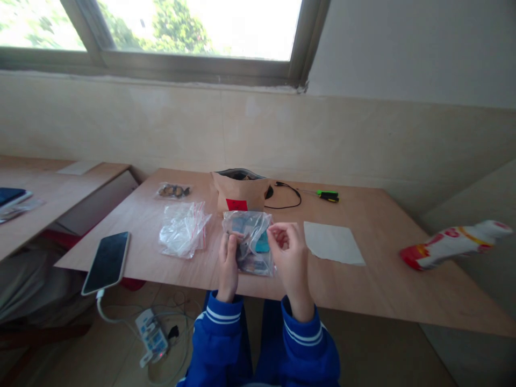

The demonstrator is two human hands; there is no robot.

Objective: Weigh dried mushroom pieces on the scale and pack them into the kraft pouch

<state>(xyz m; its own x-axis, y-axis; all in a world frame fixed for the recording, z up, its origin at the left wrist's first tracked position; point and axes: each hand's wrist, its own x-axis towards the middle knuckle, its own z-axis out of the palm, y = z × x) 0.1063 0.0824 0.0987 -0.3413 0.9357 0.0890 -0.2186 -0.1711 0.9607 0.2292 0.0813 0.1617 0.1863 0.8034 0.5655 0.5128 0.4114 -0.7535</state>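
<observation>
Between my hands, just above the table's front edge, is a clear plastic zip bag [255, 264] with dark and teal parts inside. My left hand [228, 263] is closed on the bag's left side, thumb on top. My right hand [291, 252] is at the bag's upper right with its fingers pinched together; whether they grip the bag's edge or something small, I cannot make out. Behind the bag stands an open brown paper bag [245, 189] with a red label. A pile of clear zip bags [183, 230] lies to the left.
A phone [108, 258] with a charging cable overhangs the front left edge. A small bag of parts [173, 191] lies farther back. To the right are a black cable [296, 203], screwdrivers [327, 195], a white paper sheet [334, 243] and a bottle [453, 246]. A power strip [151, 330] is on the floor.
</observation>
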